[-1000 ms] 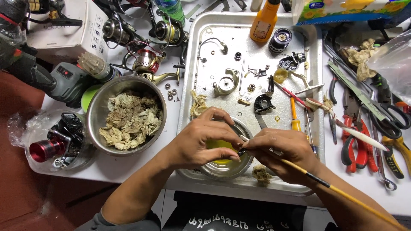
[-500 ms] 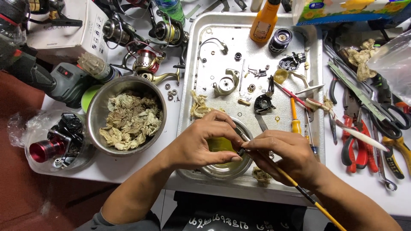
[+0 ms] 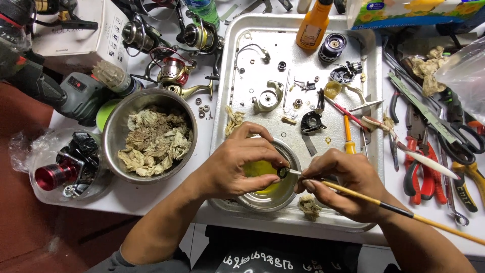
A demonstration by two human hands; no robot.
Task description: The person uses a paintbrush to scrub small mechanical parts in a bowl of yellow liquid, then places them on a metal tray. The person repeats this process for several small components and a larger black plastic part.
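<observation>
A small dark ring-shaped part (image 3: pixel 283 172) is pinched in the left hand (image 3: pixel 237 167) over a small steel bowl (image 3: pixel 292 189) of yellow liquid inside the metal tray (image 3: pixel 227 116). The right hand (image 3: pixel 348 184) grips a yellow-handled brush (image 3: pixel 384 205) against it. Alongside, a large steel bowl (image 3: pixel 113 126) holds soiled rags (image 3: pixel 154 139).

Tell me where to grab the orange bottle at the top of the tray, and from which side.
Grip the orange bottle around its wider lower body, coming from its left side, over the bare tray. It appears to stand upright with a narrow dark cap, so the body probably offers the surest hold. The right side is crowded by a dark spool, and both hands are busy at the bowl.
</observation>
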